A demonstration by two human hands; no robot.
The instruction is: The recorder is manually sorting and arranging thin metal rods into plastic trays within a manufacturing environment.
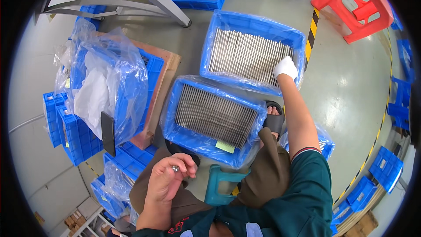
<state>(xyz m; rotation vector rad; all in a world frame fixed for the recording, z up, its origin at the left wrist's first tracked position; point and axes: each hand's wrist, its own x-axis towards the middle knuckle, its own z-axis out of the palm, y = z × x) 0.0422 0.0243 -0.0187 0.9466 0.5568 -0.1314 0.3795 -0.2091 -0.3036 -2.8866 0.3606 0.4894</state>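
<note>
two blue crates of thin metal rods lie on the floor in front of the seated person, and the work centres on them. the near crate (214, 118), lined with clear plastic, sits just past the knees with its rods packed side by side; the far crate (252, 52), at about 1 o'clock from it, is packed the same way. the right hand (286, 67), in a white glove, reaches out to the far crate's right end at about 3 o'clock and rests on the rod ends there; its fingers look curled together, but whether they are clamped on a rod i cannot tell. the left hand (169, 176), bare, is held over the lap at about 7 o'clock from the near crate, its fingers pinched together on a small shiny metal piece (175, 168), seemingly the end of one rod.

judging by this, the step in hand looks like picking or checking rods one at a time: one piece held for a look while the other hand goes for the next. the next move would call for a careful pinch on a single rod end, lifting it clear without dragging its neighbours out of line.

further out, a small green stool (219, 183) stands between the legs, a plastic-wrapped stack of blue crates (109, 83) is at 9 o'clock, and a red stool (354, 4) stands at 2 o'clock beyond a yellow-and-black floor stripe (312, 26).
</note>
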